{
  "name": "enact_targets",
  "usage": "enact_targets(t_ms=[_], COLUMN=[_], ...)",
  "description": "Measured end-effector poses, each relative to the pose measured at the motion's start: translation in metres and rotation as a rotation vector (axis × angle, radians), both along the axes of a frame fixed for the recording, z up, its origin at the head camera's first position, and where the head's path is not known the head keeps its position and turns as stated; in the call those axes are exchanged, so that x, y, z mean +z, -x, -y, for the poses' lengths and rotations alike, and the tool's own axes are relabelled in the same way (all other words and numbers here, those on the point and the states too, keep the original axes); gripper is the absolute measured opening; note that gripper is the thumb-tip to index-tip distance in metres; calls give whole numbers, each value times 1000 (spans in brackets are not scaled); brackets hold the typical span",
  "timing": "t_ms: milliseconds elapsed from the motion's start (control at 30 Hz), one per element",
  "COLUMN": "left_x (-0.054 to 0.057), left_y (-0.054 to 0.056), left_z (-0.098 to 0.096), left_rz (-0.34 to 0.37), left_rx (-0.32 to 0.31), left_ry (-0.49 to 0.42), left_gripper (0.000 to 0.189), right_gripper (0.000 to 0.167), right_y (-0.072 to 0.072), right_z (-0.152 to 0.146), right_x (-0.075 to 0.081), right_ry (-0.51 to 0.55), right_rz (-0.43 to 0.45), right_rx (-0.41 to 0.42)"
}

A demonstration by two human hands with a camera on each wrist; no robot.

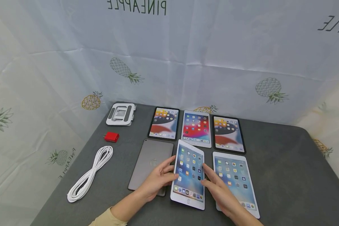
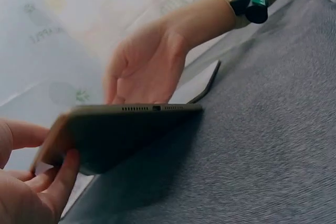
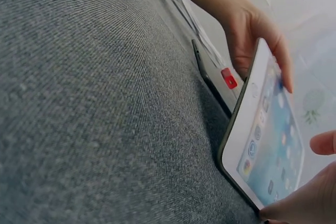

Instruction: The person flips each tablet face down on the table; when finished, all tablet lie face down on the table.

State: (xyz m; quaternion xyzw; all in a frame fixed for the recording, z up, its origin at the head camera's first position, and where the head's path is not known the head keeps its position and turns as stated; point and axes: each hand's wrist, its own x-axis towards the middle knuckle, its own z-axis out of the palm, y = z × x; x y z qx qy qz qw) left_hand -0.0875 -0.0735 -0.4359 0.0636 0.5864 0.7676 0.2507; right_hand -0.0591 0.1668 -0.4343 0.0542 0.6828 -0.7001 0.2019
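A white-framed tablet [image 1: 188, 175] with its screen lit tilts up off the table in the middle of the head view. My left hand [image 1: 161, 175] holds it by the left edge, thumb on the front and fingers behind, as the left wrist view shows at its dark back [image 2: 126, 135]. On the other side my right hand [image 1: 218, 188] has its thumb and forefinger extended at the right edge of the screen. No right fingers show under the back. Beneath my left hand lies a grey tablet [image 1: 151, 163], back up. Another white tablet [image 1: 234, 179] lies partly under my right hand.
Along the back stand in a row a dark-framed tablet [image 1: 164, 123], a white one [image 1: 196, 128] and another dark-framed one [image 1: 228, 134], all lying flat. To the left are a white folding stand [image 1: 121, 114], a red charger plug [image 1: 111, 137] and a coiled white cable [image 1: 91, 172].
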Motion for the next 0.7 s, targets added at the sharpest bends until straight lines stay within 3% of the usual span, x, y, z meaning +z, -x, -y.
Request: enact_targets(t_ms=[167,333,467,567,700], left_x=[8,21,29,33,39], left_y=[1,1,0,-1,-4], left_z=[-3,-8,-14,-20,-27], left_rz=[-99,-223,-377,-476,-515], left_rx=[-20,-26,-43,-80,-108], left_ry=[34,132,227,247,260], left_gripper=[73,70,69,72,76], right_gripper=[78,78,79,78,75], right_y=[1,2,4,6,9], right_z=[5,12,15,16,14], right_x=[2,4,5,5,7], right_ry=[-3,4,43,64,67], right_rz=[18,31,38,40,30], right_rx=[1,23,55,95,140])
